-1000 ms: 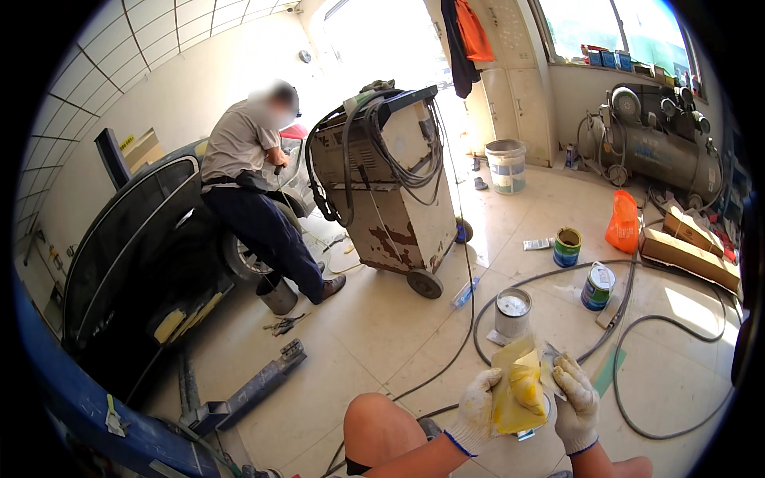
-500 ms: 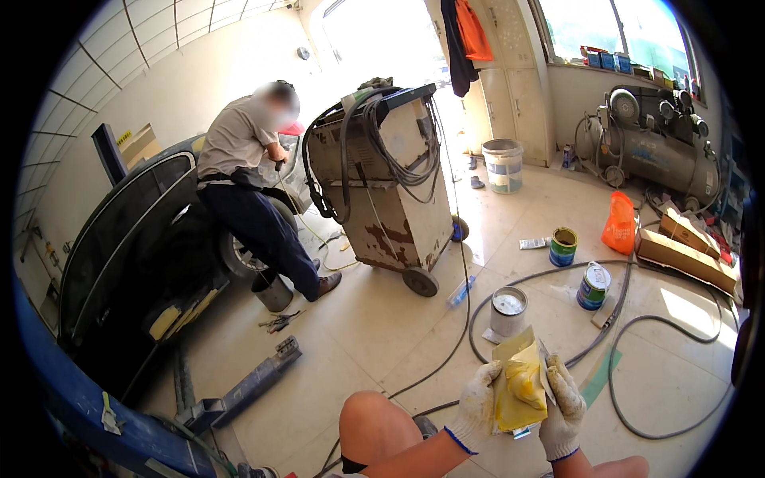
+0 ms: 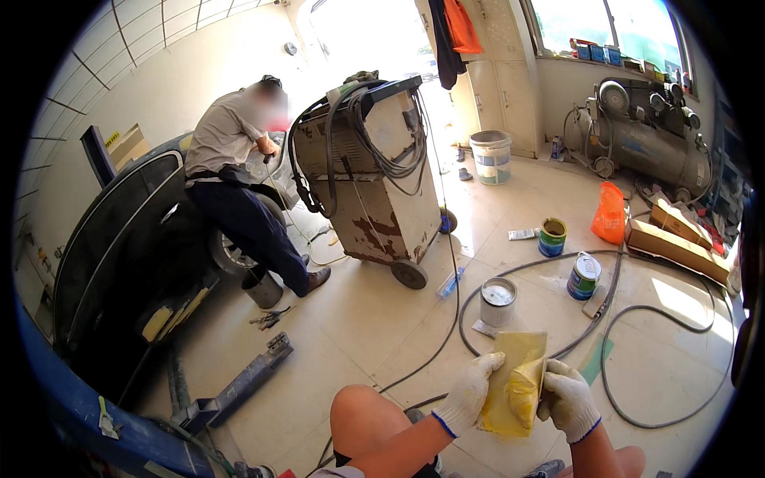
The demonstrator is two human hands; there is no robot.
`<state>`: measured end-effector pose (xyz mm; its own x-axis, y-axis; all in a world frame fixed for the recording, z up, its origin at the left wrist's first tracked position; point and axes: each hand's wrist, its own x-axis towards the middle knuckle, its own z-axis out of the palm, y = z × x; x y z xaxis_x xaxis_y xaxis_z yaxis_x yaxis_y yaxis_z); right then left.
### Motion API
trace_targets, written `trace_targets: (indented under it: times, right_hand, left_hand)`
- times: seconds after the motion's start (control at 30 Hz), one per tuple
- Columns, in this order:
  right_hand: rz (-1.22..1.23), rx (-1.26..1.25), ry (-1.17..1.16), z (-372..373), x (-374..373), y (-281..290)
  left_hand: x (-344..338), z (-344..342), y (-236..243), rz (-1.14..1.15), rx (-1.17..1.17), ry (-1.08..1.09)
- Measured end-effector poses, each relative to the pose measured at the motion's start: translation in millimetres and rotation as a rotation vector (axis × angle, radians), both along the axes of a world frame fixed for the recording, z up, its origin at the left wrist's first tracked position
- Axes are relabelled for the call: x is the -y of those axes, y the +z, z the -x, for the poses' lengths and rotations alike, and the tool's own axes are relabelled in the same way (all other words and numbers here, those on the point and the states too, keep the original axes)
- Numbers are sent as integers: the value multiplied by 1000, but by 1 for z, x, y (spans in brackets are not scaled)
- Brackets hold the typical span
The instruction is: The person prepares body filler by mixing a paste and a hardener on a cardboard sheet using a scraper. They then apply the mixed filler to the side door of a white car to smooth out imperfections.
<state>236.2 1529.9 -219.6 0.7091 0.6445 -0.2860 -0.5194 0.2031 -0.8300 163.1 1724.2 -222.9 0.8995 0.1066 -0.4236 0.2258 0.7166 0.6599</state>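
In the head view, the left hand [image 3: 468, 392], in a white knit glove, pinched the left edge of a flat, yellowish rectangular board [image 3: 518, 344] smeared with glossy yellow paste [image 3: 524, 390]. The gloved right hand [image 3: 570, 402] bent its fingers close by the board's right edge; whether it gripped anything could not be told. The board was above the pale tiled floor [image 3: 343, 342], in front of an open grey metal can [image 3: 498, 311]. A black rubber hose [image 3: 611, 295] looped around that can and a lidded blue-and-green can [image 3: 584, 276], lying across the way to an open green-and-blue can [image 3: 552, 237] and an orange plastic bag [image 3: 609, 213]. Farther off, a rusty beige wheeled cabinet [image 3: 390, 215] partly blocked the bright doorway; beside it a co-worker [image 3: 219, 131] leaned by a black car [image 3: 119, 239].
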Motion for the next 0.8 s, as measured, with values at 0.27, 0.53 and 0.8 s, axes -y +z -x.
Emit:
trace_targets:
  times: [0.27, 0.53, 0.8]
  right_hand:
    - [-99, 168, -269, -10, 31, -1]
    - [388, 1590, -14, 11, 41, 5]
    - [399, 1612, 9, 19, 28, 11]
  left_hand:
    - [-32, -7, 12, 111, 69, -48]
    - [-25, -12, 13, -79, -43, 100]
    - [-21, -14, 22, -284, -14, 30]
